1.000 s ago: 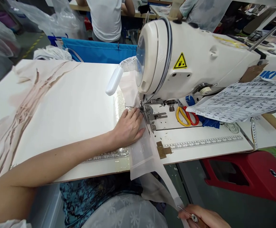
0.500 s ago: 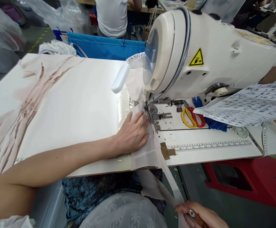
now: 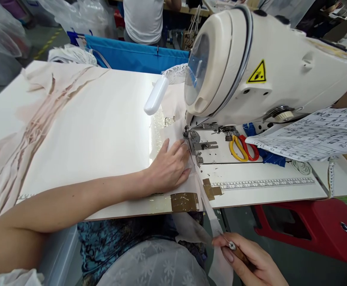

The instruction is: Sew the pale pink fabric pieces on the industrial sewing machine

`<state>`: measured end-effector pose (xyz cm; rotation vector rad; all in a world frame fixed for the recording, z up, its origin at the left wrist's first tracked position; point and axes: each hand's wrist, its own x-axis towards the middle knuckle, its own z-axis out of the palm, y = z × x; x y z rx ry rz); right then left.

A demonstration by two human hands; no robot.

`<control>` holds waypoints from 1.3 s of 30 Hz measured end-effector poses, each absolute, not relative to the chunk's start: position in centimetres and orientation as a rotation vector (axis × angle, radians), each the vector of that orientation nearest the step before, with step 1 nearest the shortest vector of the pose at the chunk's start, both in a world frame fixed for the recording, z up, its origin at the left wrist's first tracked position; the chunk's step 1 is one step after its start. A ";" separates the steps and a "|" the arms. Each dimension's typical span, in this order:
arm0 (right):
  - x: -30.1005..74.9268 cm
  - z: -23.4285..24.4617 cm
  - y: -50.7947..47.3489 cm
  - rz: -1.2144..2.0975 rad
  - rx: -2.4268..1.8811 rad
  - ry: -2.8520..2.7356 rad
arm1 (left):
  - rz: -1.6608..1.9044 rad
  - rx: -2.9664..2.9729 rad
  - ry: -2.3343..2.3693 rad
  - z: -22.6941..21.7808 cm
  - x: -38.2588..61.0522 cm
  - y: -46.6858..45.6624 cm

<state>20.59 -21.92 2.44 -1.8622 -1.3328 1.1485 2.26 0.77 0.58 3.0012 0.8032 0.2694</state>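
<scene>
While gathered pale pink cloth [image 3: 33,131] is lying across the left end of a white table [image 3: 116,119], the person's left arm is reaching in from the lower left. The left hand [image 3: 173,163] is resting palm down, fingers slightly bent and loosely apart, pressing a flat pale piece [image 3: 173,133] against the table just beside the needle; it is not grasping anything. Brown tape [image 3: 184,202] is now showing at the near edge, where the piece was almost hiding it half a second ago, so the piece is sliding away from the person, apparently feeding through the sewing machine [image 3: 268,79]. From the needle, a narrow pale strip [image 3: 213,220] is running over the edge to the right hand [image 3: 251,258], which is curling around a wooden-handled pointed tool [image 3: 241,254] and seemingly pinching the strip too. That hand is sitting slightly higher than before, suggesting the strip is following along.
</scene>
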 end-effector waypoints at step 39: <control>14.6 -0.5 -17.5 1.321 -1.505 -0.533 | 0.304 3.131 0.862 1.3 2.6 3.1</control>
